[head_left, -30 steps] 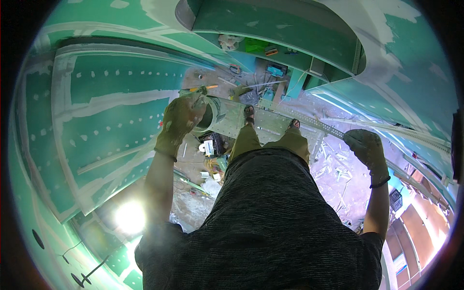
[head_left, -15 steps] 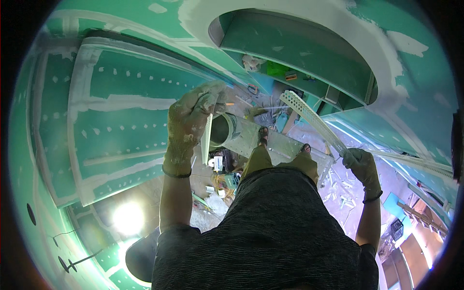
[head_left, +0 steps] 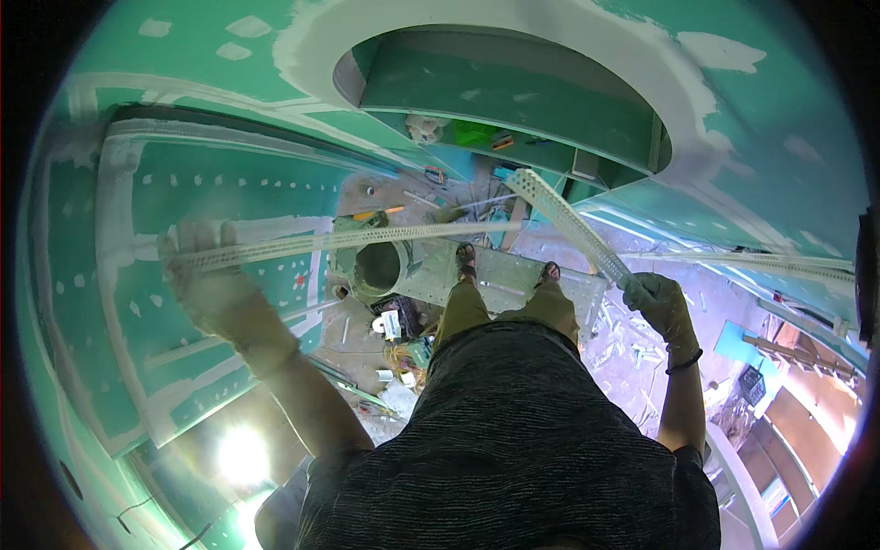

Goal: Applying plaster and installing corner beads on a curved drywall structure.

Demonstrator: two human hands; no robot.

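My left hand (head_left: 215,284), in a pale dusty glove and blurred by motion, is out at the left in front of the green board. It holds a long white perforated corner bead (head_left: 367,238), which stretches rightward across the view above a bucket. On the right, my gloved right hand (head_left: 658,304) is closed around the lower end of another perforated corner bead (head_left: 570,223). That piece slants up and left from the fist. Further white perforated strip (head_left: 761,263) runs right behind this hand; whether it joins the held piece I cannot tell.
I stand on a grey plank platform (head_left: 500,298) with a plaster-smeared bucket (head_left: 378,266) beside my feet. Green boards with white filler surround me. An oval opening (head_left: 513,87) holds small items on a ledge. Offcuts (head_left: 632,344) litter the floor; a bright lamp (head_left: 243,456) shines lower left.
My left hand has swung left and down, turning its corner bead from nearly end-on to lengthwise across the view. The right hand keeps its grip; the whole view has shifted slightly.
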